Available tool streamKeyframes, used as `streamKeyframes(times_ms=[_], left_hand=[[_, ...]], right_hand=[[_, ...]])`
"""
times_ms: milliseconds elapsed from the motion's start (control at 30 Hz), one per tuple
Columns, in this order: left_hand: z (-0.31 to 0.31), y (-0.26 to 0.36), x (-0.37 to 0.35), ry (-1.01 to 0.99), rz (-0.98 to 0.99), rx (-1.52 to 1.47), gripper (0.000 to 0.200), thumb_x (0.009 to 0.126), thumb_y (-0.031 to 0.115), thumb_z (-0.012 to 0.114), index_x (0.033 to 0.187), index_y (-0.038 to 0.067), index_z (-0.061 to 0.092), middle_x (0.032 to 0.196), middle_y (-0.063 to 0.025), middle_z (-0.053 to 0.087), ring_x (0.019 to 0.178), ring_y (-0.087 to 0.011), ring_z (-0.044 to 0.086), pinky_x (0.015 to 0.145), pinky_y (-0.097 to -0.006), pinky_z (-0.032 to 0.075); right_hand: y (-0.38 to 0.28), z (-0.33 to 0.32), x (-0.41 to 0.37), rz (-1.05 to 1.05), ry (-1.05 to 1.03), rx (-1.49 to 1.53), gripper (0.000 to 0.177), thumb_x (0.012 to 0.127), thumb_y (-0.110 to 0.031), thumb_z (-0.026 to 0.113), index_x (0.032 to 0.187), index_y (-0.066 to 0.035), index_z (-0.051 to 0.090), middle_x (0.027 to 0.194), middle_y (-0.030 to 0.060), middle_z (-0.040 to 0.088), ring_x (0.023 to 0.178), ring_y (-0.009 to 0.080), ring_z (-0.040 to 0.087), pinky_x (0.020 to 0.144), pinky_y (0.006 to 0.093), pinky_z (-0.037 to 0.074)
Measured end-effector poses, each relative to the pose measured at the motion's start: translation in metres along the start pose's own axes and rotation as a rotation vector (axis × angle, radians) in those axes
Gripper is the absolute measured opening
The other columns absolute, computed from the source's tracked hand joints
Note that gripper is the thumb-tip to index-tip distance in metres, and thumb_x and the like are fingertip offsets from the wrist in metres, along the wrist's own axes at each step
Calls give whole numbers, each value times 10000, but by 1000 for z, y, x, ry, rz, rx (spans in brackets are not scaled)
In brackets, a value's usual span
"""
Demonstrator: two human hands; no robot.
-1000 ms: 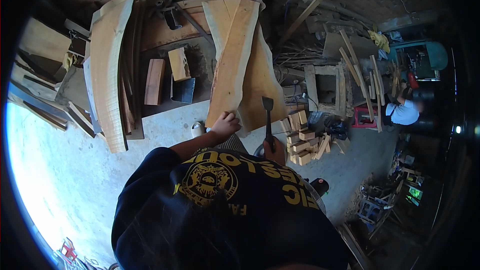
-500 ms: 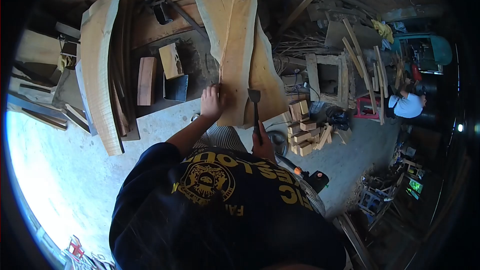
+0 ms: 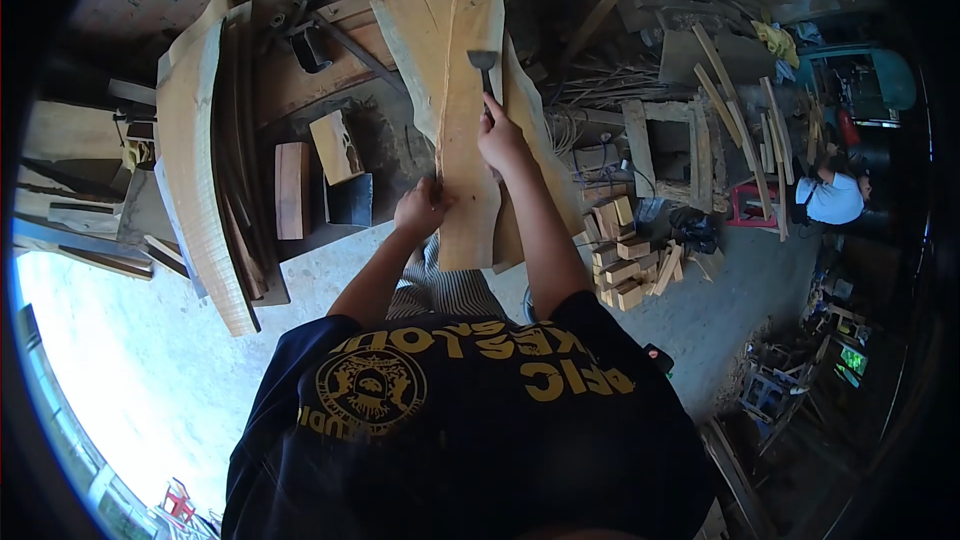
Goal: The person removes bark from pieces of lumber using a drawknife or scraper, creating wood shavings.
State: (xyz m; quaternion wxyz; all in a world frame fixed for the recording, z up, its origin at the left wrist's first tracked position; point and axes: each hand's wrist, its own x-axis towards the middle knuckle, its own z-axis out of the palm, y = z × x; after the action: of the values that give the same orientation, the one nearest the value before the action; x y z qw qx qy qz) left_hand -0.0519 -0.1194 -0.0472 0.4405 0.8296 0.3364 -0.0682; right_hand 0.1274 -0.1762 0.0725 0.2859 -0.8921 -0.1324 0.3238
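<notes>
My right hand [image 3: 503,143] is closed around the dark handle of a scraper [image 3: 482,60]. Its flat, flared blade points away from me, over the upper part of a pale wooden plank [image 3: 465,225] with a rough seam running lengthwise. My left hand [image 3: 420,208] sits at the plank's left edge near its close end, fingers curled around something dark and small that I cannot make out. A second live-edge plank [image 3: 540,175] lies partly under the first, to its right.
Left of the planks stand a reddish wood block [image 3: 292,190], a pale block [image 3: 337,148] and a dark box [image 3: 350,202]. Tall curved boards [image 3: 190,150] lean further left. Cut blocks [image 3: 620,260] are piled on the floor at right. A person in white [image 3: 835,198] is far right.
My right hand has moved forward from near my body, carrying the scraper up over the plank. My left hand stays at the plank's left edge. The whole view has shifted slightly.
</notes>
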Motion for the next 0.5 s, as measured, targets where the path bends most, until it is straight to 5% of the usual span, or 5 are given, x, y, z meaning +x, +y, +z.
streamKeyframes(times_ms=[33,200,267,333,500], left_hand=[[-3,1,0,-22,-11,30,478,771,453,679,1035,71,563,988,-145,661,987,-336,607,836,-434,465],[-27,11,11,-140,-76,111,500,712,477,724,1008,83,637,936,-128,690,929,-301,647,796,-419,495],[-35,5,23,-260,40,77,502,682,503,754,927,74,663,860,-112,700,817,-240,684,727,-377,514],[-37,5,34,-351,-24,49,500,682,501,765,908,67,665,846,-104,700,781,-210,691,704,-352,514],[-43,12,39,-501,-57,6,474,710,469,779,875,40,664,803,-78,694,688,-158,699,646,-300,507]], right_hand=[[-13,-7,0,133,-87,87,471,954,-269,431,1420,-267,362,1030,204,661,851,367,667,751,439,535],[15,6,-13,78,-56,28,476,954,-257,424,1425,-283,355,1009,186,674,713,322,685,656,412,554],[37,24,-25,-2,-9,-5,479,951,-246,431,1423,-286,361,997,187,677,646,295,683,614,409,556],[40,30,-21,34,-12,71,482,965,-219,439,1434,-274,347,837,177,672,453,228,598,456,359,510],[-28,-11,36,77,-42,34,474,967,-277,418,1431,-326,334,734,132,640,448,216,576,430,346,494]])
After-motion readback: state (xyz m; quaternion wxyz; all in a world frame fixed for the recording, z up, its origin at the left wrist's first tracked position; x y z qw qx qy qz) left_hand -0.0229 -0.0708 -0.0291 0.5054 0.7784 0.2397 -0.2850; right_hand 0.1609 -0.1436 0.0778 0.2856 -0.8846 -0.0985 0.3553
